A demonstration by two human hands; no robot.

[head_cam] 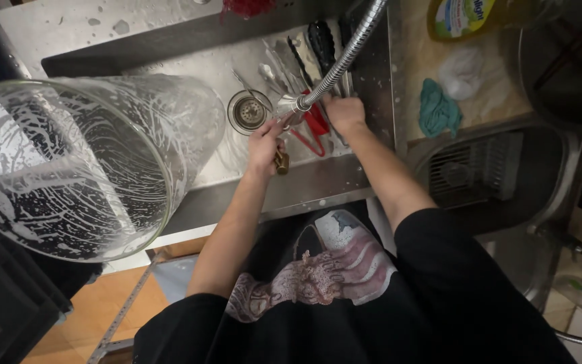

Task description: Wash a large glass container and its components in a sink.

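We see a large soapy glass bowl (pixel 68 168) lying on its side at the sink's (pixel 196 74) left edge. A flexible metal hose (pixel 345 57) runs down to its spray head, over cutlery (pixel 304 57) in the basin. Right hand (pixel 345 113) closed around the red utensil (pixel 316 125); left hand (pixel 265 145) grips a small brown item (pixel 282 162), possibly a handle.
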